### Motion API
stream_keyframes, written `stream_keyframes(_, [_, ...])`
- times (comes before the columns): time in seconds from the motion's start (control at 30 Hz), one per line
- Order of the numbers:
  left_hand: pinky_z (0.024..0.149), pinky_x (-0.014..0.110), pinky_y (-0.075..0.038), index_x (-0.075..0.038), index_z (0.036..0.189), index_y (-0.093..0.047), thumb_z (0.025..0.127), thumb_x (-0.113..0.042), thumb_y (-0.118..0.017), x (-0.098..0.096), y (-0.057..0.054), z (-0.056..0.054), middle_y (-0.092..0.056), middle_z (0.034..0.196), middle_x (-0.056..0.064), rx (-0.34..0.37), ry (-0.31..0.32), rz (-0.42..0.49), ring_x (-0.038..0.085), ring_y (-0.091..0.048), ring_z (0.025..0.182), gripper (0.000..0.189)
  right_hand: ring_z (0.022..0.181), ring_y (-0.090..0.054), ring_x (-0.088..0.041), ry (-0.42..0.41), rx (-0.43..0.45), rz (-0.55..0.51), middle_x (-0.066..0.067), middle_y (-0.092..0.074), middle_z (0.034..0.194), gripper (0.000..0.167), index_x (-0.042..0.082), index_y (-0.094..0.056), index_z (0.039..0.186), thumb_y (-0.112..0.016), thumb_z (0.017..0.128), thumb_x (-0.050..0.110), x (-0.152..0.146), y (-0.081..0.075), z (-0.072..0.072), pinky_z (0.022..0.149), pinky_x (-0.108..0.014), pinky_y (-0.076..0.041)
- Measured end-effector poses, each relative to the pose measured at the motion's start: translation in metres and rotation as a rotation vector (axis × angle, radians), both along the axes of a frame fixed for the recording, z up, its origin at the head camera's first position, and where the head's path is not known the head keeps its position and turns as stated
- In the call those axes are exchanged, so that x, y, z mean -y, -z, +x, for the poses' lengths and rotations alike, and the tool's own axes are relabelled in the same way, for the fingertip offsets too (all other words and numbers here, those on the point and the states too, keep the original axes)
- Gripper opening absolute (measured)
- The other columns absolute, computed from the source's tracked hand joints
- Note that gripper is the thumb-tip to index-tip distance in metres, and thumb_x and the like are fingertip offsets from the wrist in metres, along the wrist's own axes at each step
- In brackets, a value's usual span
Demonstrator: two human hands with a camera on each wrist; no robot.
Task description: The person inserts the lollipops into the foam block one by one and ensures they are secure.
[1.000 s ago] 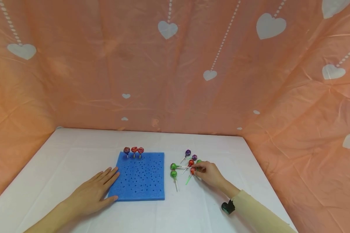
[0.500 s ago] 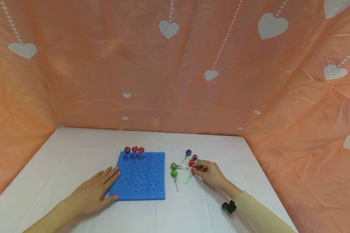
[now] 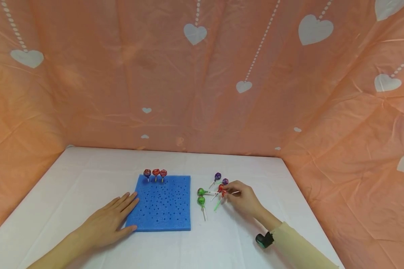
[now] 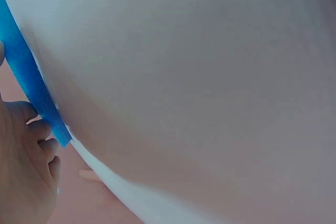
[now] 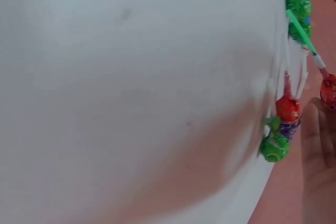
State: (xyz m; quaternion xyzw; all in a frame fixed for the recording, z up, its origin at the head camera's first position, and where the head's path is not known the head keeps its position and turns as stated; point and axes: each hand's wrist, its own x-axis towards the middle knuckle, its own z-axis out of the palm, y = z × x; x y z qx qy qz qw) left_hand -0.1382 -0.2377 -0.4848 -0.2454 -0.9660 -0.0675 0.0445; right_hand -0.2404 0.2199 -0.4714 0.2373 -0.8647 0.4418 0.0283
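Observation:
My right hand (image 3: 244,198) pinches a red-wrapped lollipop (image 5: 329,88) with a green stick between thumb and fingers. In the right wrist view it appears raised off the table. Around that hand lie other lollipops: a green lollipop (image 3: 201,191) pointing sideways, another green lollipop (image 3: 201,201) below it, and two purple lollipops, one (image 3: 217,176) farther back. One more red lollipop (image 5: 289,109) and a green one (image 5: 275,147) lie close under the fingers. My left hand (image 3: 104,223) rests with straight fingers on the left edge of a blue foam board (image 3: 163,209) full of small holes.
Three lollipops stand upright along the board's back edge: a dark purple-red one (image 3: 147,173) and two red ones, the rightmost (image 3: 163,173). A white cloth covers the table (image 3: 97,164). An orange curtain (image 3: 208,112) with white hearts closes off the back and sides.
My right hand has lifted slightly, bringing the red lollipop up with it. The green lollipop behind the fingers is now hidden in the head view. The left hand keeps its place.

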Motion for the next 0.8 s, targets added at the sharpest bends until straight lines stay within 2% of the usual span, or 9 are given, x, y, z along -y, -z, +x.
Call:
stream_keyframes(0.17, [0.118,0.055,-0.039,-0.003,0.153,-0.05,0.098,-0.063,-0.059,0.0,0.0,0.0,-0.041,0.163,0.017,-0.002,0.0,0.001,0.04,-0.038,0.15,0.082,0.099,-0.072,-0.03,-0.026,-0.025,-0.067,-0.015,-0.07,0.113,0.022,0.0,-0.077,0.114,-0.075,0.092,-0.001,0.007,-0.006,0.002,0.084,-0.027,-0.063])
stream_keyframes(0.33, [0.119,0.054,-0.039,-0.002,0.152,-0.051,0.098,-0.062,-0.06,0.0,0.002,0.0,-0.043,0.162,0.018,-0.033,0.01,0.0,0.041,-0.041,0.148,0.081,0.098,-0.072,-0.03,-0.011,-0.046,-0.08,-0.015,-0.07,0.113,0.024,-0.003,-0.076,0.115,-0.075,0.091,-0.005,0.014,-0.009,0.0,0.085,-0.024,-0.062])
stream_keyframes(0.57, [0.12,0.054,-0.037,-0.003,0.153,-0.05,0.098,-0.064,-0.058,0.0,0.004,0.0,-0.041,0.163,0.018,-0.009,0.003,0.015,0.042,-0.039,0.149,0.082,0.1,-0.07,-0.027,-0.001,-0.043,-0.129,-0.013,-0.069,0.116,0.024,-0.003,-0.076,0.116,-0.076,0.092,-0.001,0.027,-0.013,-0.003,0.085,-0.024,-0.062])
stream_keyframes(0.6, [0.124,0.051,-0.033,-0.003,0.153,-0.05,0.098,-0.064,-0.058,0.001,0.004,0.0,-0.041,0.163,0.018,-0.008,0.001,0.015,0.042,-0.038,0.149,0.083,0.1,-0.07,-0.027,0.0,-0.047,-0.137,-0.014,-0.069,0.116,0.024,-0.002,-0.077,0.116,-0.076,0.093,-0.001,0.029,-0.013,-0.004,0.086,-0.024,-0.062])
stream_keyframes(0.7, [0.13,0.03,-0.006,-0.002,0.154,-0.05,0.099,-0.064,-0.057,0.001,0.005,-0.001,-0.041,0.163,0.018,-0.002,-0.003,0.019,0.041,-0.037,0.15,0.083,0.103,-0.07,-0.03,-0.011,-0.059,-0.171,-0.016,-0.069,0.117,0.024,-0.004,-0.076,0.116,-0.075,0.093,-0.003,0.035,-0.014,-0.006,0.089,-0.028,-0.062])
stream_keyframes(0.77, [0.122,0.016,0.012,-0.003,0.154,-0.049,0.099,-0.064,-0.057,0.001,0.005,0.0,-0.04,0.164,0.017,0.002,-0.008,0.021,0.041,-0.036,0.151,0.083,0.103,-0.07,-0.031,-0.013,-0.064,-0.183,-0.016,-0.069,0.116,0.025,-0.004,-0.076,0.117,-0.075,0.092,-0.003,0.039,-0.014,-0.008,0.089,-0.028,-0.062])
stream_keyframes(0.8, [0.115,0.01,0.017,-0.002,0.154,-0.049,0.099,-0.064,-0.057,0.002,0.005,0.0,-0.04,0.164,0.017,-0.002,-0.005,0.024,0.041,-0.037,0.151,0.083,0.103,-0.071,-0.032,-0.014,-0.066,-0.188,-0.016,-0.069,0.116,0.026,-0.004,-0.075,0.118,-0.075,0.092,-0.003,0.042,-0.015,-0.009,0.088,-0.027,-0.062])
